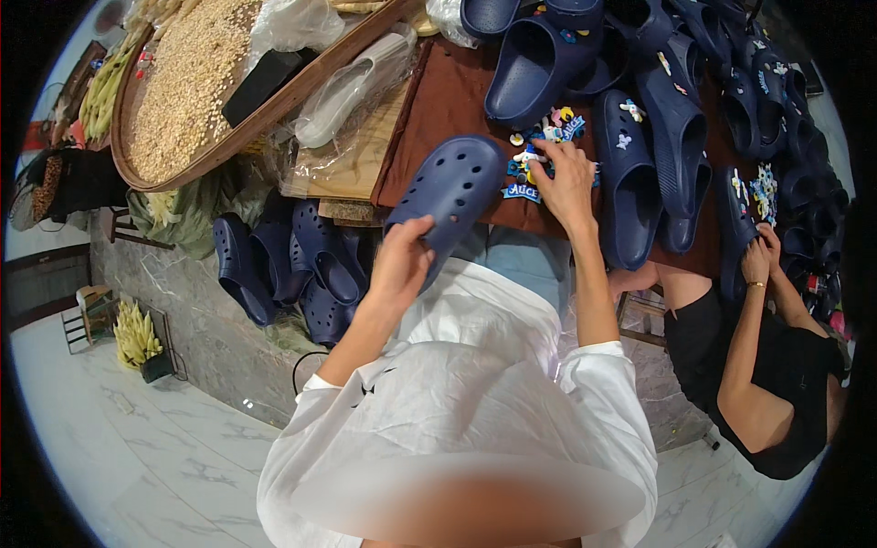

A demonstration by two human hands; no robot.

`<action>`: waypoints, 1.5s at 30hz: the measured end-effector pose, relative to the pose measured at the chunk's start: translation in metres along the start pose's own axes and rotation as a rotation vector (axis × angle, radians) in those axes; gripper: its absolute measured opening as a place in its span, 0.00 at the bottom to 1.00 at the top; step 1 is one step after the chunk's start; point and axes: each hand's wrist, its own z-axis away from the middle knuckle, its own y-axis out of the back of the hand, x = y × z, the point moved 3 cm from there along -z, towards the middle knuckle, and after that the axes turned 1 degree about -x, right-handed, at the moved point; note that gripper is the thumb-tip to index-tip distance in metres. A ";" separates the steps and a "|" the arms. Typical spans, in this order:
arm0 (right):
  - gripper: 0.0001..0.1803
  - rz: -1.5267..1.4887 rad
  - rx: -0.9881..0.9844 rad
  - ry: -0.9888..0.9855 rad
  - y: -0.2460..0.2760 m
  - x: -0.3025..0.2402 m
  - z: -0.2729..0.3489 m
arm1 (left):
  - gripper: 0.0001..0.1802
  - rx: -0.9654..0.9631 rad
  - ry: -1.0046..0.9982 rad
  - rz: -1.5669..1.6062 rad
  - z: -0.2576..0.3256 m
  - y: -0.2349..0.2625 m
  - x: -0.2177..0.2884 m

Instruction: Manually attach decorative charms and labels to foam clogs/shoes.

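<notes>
My left hand (pixel 404 258) grips a navy clog (pixel 457 187) by its side, sole away, with its perforated upper facing up. Over a pile of colourful shoe charms (pixel 523 166) on the brown tabletop, my right hand (pixel 566 178) reaches down, thumb and forefinger apart and touching the pile. Just to the right of that hand lies a finished-looking navy clog (pixel 630 196) with small charms on its upper. More navy clogs (pixel 534 73) stand behind the pile.
A round woven tray (pixel 137 169) of pale kernels sits at the far left, beside a plastic-wrapped white shoe (pixel 347 96). Several navy clogs (pixel 329 265) hang below the table edge at left. At right, a co-worker's hands (pixel 760 256) work at another clog near more charms (pixel 765 192).
</notes>
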 end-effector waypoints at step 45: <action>0.11 -0.816 -0.198 -0.062 0.030 -0.059 0.020 | 0.34 -0.226 -0.349 -0.410 0.015 -0.019 -0.035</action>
